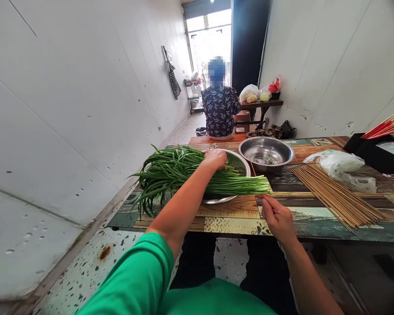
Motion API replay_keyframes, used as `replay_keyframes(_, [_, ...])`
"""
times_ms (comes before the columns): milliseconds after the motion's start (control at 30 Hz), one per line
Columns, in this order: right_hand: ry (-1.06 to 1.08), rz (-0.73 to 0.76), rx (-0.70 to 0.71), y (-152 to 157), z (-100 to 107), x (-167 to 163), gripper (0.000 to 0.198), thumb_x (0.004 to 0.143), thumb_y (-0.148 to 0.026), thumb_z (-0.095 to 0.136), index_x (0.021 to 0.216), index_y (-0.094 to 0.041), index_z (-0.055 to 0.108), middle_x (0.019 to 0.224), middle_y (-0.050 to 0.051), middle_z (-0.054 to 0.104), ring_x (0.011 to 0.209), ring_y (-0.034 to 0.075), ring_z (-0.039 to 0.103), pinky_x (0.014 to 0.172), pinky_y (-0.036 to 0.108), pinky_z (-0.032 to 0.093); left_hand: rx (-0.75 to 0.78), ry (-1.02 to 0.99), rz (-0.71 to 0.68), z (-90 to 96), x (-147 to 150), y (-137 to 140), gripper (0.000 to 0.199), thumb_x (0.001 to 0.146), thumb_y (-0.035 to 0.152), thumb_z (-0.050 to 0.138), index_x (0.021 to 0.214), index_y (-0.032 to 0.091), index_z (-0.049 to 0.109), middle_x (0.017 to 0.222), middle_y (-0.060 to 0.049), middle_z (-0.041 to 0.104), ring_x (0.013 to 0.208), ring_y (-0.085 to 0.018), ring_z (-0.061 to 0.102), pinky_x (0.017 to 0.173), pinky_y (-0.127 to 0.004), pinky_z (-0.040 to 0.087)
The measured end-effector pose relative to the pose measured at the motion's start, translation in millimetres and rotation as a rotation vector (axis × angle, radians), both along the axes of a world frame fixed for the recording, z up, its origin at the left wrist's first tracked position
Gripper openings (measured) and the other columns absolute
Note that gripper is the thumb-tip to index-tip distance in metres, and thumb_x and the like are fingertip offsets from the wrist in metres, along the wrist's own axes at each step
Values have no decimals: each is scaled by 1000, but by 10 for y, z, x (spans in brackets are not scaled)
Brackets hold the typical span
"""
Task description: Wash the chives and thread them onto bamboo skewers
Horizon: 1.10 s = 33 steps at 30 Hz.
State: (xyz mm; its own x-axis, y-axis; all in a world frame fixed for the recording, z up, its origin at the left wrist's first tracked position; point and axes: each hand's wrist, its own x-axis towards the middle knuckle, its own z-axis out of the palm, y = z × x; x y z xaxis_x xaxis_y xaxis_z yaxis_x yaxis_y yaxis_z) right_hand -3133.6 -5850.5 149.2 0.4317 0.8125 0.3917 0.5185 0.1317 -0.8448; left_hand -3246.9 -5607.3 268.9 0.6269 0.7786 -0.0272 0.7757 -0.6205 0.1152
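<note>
A long patterned table [236, 225] runs across the view, and on it the bundle of garlic chives [184, 173] lies with its long axis left to right: leafy tips fan out past the table's left end, and the pale cut ends [261, 187] point right. The bundle rests across the rim of a steel bowl [239, 162]; a second steel bowl [266, 153] stands just behind and to the right, apart from the greens. Right of the bowls a sheaf of bamboo skewers [338, 199] lies slantwise on the table, near a crumpled plastic bag [339, 166], with red-tipped sticks [385, 126] beyond. Further down the room another person [219, 109] sits with their back turned. The left hand [216, 158] reaches over the middle of the bundle, fingers curled down onto the stalks, though whether it grips them or only presses on them is hard to tell from this angle. The right hand [277, 218] sits just below the cut ends, thumb and fingers pinched together on what looks like a single thin skewer or stalk. So the cut ends lie up and slightly left of the right hand, which is the nearer one to them, while the left hand steadies the bundle's midsection.
</note>
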Motion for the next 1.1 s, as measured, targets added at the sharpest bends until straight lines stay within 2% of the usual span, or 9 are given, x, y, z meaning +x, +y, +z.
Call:
replay_keyframes(133, [34,24,-37,30,19,17,48,98,-50,45,109,-13,72,58,-2,47,51,11,44,53,27,37,-10,69,-68,-111,28,-41,16,84,30,76,94,18,80,119,-18,72,121,-35,61,112,-50,37])
replay_keyframes(300, [185,89,-78,70,96,23,53,95,-57,48,110,-12,71,56,-4,40,49,10,37,48,25,30,10,87,-47,-108,49,-90,13,83,17,70,92,14,78,120,-19,72,121,-35,62,109,-48,40])
replay_keyframes(433, [287,137,-102,92,157,28,59,90,-63,51,109,-10,70,51,-6,34,45,9,31,44,25,22,-84,-178,-67,-32,11,-109,10,84,12,65,88,13,74,102,-13,76,98,-23,69,88,-32,50])
replay_keyframes(533, [315,161,-141,108,192,53,65,87,-66,51,110,-8,69,49,-7,33,44,8,29,43,24,20,-377,-490,-123,-7,0,-183,14,86,6,60,97,11,67,81,-5,73,66,-11,65,67,-24,48])
replay_keyframes(600, [314,167,-158,116,211,74,67,86,-66,51,110,-7,70,49,-7,34,44,8,29,43,24,20,-569,-651,-112,-21,17,-257,15,88,2,56,98,9,64,72,-2,70,54,-7,60,59,-21,45])
replay_keyframes(667, [315,181,-168,122,226,94,67,86,-65,51,110,-6,69,49,-7,33,45,7,29,44,24,20,-674,-762,-98,-50,46,-323,12,88,0,58,94,8,65,69,0,68,51,-5,57,56,-19,42])
replay_keyframes(767, [326,196,-169,127,234,111,66,86,-64,52,110,-5,69,50,-7,33,45,7,28,44,24,19,-738,-867,-78,-93,87,-370,10,87,1,62,89,8,69,67,0,66,52,-4,55,53,-18,40])
replay_keyframes(933, [308,177,-165,117,236,111,63,87,-62,52,110,-6,70,49,-7,34,45,7,28,44,23,20,-771,-948,-46,-132,105,-343,3,84,7,71,82,8,70,63,1,63,53,-4,53,52,-17,40])
replay_keyframes(1100, [292,167,-158,111,243,103,62,86,-61,52,109,-7,71,48,-7,35,44,7,28,43,24,21,-767,-989,-34,-122,87,-325,3,84,7,71,81,8,71,67,0,66,55,-4,53,54,-18,40])
